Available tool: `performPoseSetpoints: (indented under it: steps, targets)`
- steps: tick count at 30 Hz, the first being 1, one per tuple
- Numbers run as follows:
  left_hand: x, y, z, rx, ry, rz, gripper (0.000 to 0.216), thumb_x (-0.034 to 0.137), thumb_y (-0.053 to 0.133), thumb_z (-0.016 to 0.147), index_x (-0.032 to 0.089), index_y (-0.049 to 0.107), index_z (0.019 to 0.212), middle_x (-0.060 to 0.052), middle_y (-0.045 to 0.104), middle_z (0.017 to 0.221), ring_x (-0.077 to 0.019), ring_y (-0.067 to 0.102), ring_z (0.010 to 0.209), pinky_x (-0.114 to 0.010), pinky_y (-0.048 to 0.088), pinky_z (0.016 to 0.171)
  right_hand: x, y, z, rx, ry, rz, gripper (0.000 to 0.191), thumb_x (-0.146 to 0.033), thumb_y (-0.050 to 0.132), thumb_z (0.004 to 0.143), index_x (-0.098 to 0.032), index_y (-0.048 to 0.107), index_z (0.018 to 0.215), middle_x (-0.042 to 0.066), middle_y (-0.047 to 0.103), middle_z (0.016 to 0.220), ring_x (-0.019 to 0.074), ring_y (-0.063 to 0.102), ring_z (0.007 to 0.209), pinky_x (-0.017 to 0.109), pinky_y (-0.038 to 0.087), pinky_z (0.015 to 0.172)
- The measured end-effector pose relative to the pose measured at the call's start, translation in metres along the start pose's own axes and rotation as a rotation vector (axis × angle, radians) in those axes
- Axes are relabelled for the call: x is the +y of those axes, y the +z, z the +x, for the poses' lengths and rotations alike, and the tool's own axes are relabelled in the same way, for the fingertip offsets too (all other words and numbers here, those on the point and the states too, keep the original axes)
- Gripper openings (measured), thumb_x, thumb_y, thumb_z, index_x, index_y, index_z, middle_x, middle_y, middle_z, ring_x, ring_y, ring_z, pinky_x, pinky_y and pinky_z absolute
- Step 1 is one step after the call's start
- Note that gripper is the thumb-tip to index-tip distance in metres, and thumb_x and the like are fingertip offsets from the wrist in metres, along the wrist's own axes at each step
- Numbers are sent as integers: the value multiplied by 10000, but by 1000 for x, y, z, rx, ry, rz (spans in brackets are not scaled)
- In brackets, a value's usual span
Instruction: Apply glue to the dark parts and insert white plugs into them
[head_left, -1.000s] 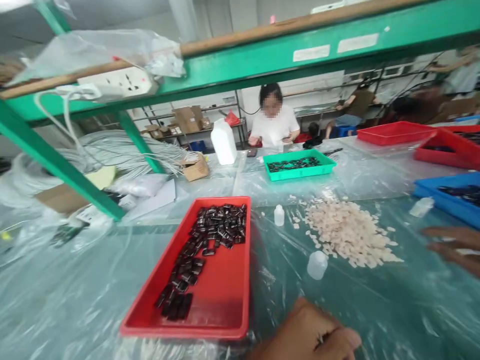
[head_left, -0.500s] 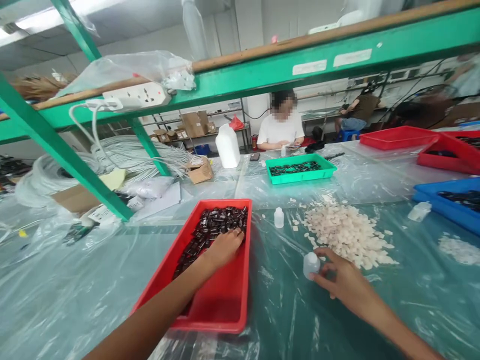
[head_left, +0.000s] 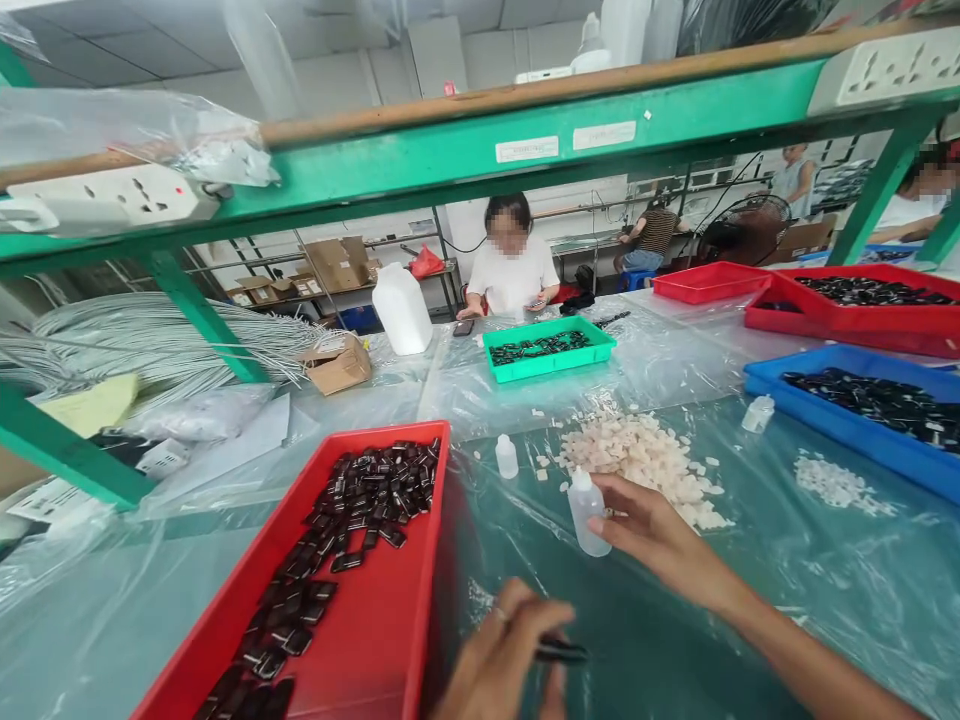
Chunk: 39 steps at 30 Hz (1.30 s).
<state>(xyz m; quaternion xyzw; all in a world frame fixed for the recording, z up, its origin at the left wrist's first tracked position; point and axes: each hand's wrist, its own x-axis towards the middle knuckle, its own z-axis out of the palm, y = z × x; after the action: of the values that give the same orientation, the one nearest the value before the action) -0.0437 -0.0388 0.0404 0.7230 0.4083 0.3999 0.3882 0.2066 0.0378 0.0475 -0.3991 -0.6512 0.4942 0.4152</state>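
Black part pinched in the blurred left hand, over the table right of the red tray, clear bottle gripped in the right hand, pale chips just beyond, small bottle standing nearby, green tray farther back

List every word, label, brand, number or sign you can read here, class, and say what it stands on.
No text can be read.
Left white label on the green beam: print too small and blurred.
Right white label, same beam: likewise too small and blurred.
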Motion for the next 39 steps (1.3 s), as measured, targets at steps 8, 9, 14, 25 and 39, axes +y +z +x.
performPoseSetpoints:
  steps: [8,9,14,25,39]
  targets:
    - [-36,63,29,-32,-380,-655,475,578,858,719,187,596,786,-50,632,985,-256,782,869,-351,663,683,9,-11,-9,46,55,140,449,-497,713,934,-305,552,1306,47,624,1202,220,602,1115,309,550,865]
    - [-36,59,31,-18,-404,-690,528,630,855,702,185,583,786,-45,652,947,-239,784,810,-331,659,645,9,-11,-9,44,60,145,422,-487,708,942,-323,555,1300,39,615,1212,213,597,1117,309,547,879]
    - [-37,50,29,57,-471,-754,578,659,865,665,133,659,788,0,658,687,-92,659,494,-194,577,476,10,-4,-11,23,73,154,292,-442,706,956,-367,576,1206,-1,588,1175,179,588,1076,262,526,841]
    - [-45,46,33,386,-460,-727,521,546,913,681,187,623,924,40,635,667,-107,564,545,-181,533,403,11,2,-14,14,62,54,186,-415,691,969,-365,591,1118,-17,578,1137,156,590,1044,249,525,872]
    - [-28,37,20,335,-277,-354,148,295,688,960,327,697,1104,45,640,864,-118,642,765,-189,561,703,9,3,-19,-30,-41,-297,353,-350,679,973,-445,575,1296,-22,627,1258,163,628,1139,253,538,888]
